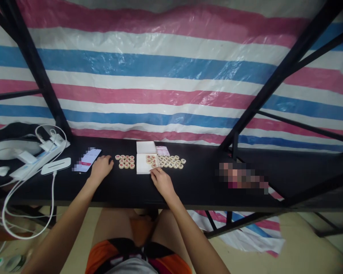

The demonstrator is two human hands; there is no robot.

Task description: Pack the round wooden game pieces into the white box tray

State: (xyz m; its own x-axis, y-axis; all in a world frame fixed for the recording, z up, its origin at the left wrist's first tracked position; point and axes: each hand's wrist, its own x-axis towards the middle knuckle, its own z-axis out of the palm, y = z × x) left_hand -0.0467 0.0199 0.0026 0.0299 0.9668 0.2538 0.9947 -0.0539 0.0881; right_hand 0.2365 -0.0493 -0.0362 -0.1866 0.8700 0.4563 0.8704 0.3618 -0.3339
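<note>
My left hand (pixel 102 168) rests on the black tabletop beside a phone (pixel 87 160), its fingers loosely spread and holding nothing. Right of it, round xiangqi pieces with red characters (pixel 127 161) lie in rows. A white box (pixel 141 167) stands with its lid folded back, and several red-marked pieces (pixel 150 158) are inside. At the box's lower right corner is my right hand (pixel 162 182), fingers drawn together over the rim, close to the nearest piece. Whatever is between those fingertips is hidden. Dark-marked xiangqi pieces (pixel 173 161) are grouped right of the box.
A printed paper slip (pixel 162 150) lies behind the dark-marked pieces. On the left are a power strip (pixel 50 146) with chargers, a white device (pixel 56 166) and looping white cables. Black metal frame bars (pixel 257 95) and a striped plastic sheet (pixel 160 68) enclose the desk.
</note>
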